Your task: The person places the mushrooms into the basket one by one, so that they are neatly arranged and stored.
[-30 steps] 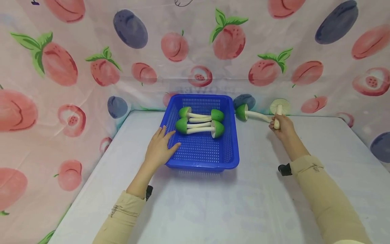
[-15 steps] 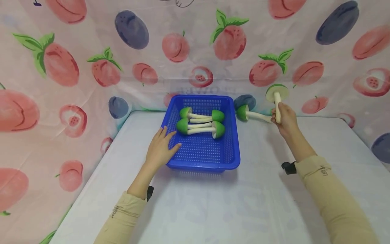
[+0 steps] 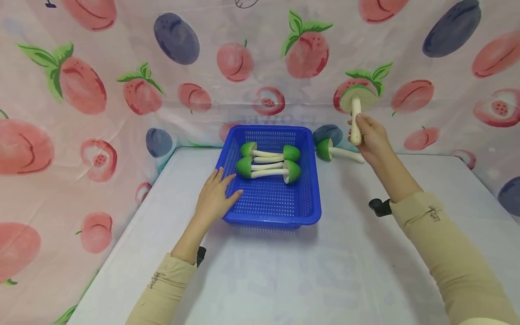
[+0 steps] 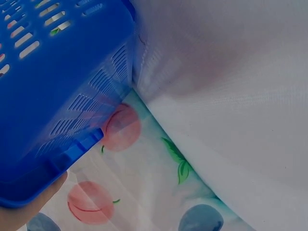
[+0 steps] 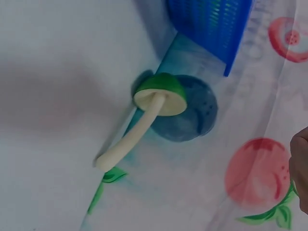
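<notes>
My right hand [image 3: 371, 137] grips a toy mushroom [image 3: 355, 122] by its white stem, raised off the table with the green-edged cap upward. At the left rim of a blue plastic basket [image 3: 270, 221], my left hand [image 3: 213, 198] rests with fingers spread. Several green-capped mushrooms [image 3: 268, 172] lie inside the basket, caps at alternating ends. Another mushroom [image 3: 345, 154] lies on the table just right of the basket; the right wrist view shows this mushroom [image 5: 132, 130] whole. Only a sliver of my right hand [image 5: 301, 168] appears in that view, and what it holds is out of frame.
A white-covered table [image 3: 260, 280] spreads in front of the basket. Behind it and along the left hangs a cloth [image 3: 260, 54] printed with peaches and plums, meeting the table's far edge close behind the basket. A black wrist-camera piece [image 3: 380, 207] sits under my right wrist.
My right hand has lifted the mushroom from near the table's back edge, up and slightly left. My left hand and the basket have stayed in place.
</notes>
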Demonstrator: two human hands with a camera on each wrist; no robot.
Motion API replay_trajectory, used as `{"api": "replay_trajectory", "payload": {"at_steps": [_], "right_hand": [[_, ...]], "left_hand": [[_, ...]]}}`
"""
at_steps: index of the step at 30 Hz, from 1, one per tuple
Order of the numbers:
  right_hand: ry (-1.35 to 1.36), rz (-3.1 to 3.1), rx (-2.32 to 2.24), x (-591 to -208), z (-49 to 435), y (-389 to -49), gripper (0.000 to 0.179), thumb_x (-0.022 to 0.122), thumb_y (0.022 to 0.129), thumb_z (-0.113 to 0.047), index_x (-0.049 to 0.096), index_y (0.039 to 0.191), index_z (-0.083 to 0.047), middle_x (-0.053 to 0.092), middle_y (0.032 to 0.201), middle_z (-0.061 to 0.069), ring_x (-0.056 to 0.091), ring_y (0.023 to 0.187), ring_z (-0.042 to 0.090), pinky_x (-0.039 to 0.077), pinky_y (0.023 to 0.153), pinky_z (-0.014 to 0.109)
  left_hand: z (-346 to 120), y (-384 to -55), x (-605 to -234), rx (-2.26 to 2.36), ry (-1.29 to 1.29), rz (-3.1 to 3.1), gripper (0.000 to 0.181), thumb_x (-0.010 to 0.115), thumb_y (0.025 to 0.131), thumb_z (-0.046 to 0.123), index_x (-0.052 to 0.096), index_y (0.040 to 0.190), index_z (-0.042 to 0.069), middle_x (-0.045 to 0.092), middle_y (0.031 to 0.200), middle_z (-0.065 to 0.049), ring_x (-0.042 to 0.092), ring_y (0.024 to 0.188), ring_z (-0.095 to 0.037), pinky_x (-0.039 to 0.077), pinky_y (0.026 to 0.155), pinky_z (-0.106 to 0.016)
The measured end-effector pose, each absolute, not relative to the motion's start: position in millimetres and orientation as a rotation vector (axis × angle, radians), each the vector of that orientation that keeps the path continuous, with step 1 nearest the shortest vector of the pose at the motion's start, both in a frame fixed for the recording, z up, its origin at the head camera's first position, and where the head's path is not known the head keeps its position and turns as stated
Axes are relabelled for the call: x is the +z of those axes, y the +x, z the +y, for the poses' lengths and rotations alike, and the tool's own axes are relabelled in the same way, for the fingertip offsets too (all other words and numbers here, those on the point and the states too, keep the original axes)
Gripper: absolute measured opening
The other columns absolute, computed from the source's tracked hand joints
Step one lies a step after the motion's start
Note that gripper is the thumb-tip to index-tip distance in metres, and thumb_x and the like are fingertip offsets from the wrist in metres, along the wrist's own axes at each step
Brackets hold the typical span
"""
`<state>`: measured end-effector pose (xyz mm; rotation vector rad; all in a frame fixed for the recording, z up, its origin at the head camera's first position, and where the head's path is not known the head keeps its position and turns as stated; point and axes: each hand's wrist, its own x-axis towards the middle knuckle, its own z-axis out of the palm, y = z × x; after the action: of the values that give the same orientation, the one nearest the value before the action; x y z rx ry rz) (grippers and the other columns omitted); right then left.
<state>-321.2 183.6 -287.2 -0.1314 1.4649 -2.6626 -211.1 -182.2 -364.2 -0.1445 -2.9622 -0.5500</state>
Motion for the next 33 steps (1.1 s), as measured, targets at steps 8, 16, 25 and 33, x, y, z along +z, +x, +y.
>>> {"api": "replay_trajectory", "payload": {"at_steps": [8,16,25,33], "right_hand": [[-0.193,1.404,-2.68,-270.2,146.0,-323.2,0.011,0.055,0.093,-0.014,0.064,0.095,-0.007,0.065,0.079,0.004,0.054,0.062,0.013,0.049,0.053,0.02],[-0.277,1.52,-2.621,-262.7,107.3,-324.5,0.013,0.051,0.096,-0.012,0.062,0.092,-0.009,0.064,0.074,0.001,0.052,0.06,0.012,0.047,0.051,0.019],[-0.404,1.465,-2.529,-254.4,67.0,-321.7,0.019,0.044,0.099,-0.009,0.061,0.091,-0.012,0.063,0.075,0.0,0.053,0.062,0.012,0.048,0.053,0.022],[-0.499,1.387,-2.514,-256.1,35.2,-323.2,0.024,0.042,0.098,-0.006,0.062,0.086,-0.013,0.065,0.074,0.001,0.054,0.061,0.012,0.049,0.052,0.023]], "left_hand": [[-183.0,-210.8,-364.4,-0.556,-0.134,-2.959,0.059,0.055,0.092,0.041,0.046,0.139,0.007,0.026,0.152,-0.024,0.017,0.144,-0.039,0.018,0.116,-0.054],[-182.9,-211.9,-365.1,-0.552,-0.139,-2.958,0.058,0.054,0.092,0.041,0.046,0.139,0.007,0.025,0.152,-0.024,0.017,0.144,-0.038,0.018,0.117,-0.052],[-183.8,-212.1,-366.6,-0.569,-0.125,-2.966,0.058,0.054,0.092,0.04,0.045,0.14,0.008,0.024,0.153,-0.023,0.016,0.145,-0.037,0.018,0.117,-0.052],[-184.9,-213.7,-366.4,-0.584,-0.123,-2.954,0.057,0.054,0.093,0.04,0.045,0.14,0.009,0.025,0.153,-0.022,0.017,0.145,-0.036,0.018,0.117,-0.052]]}}
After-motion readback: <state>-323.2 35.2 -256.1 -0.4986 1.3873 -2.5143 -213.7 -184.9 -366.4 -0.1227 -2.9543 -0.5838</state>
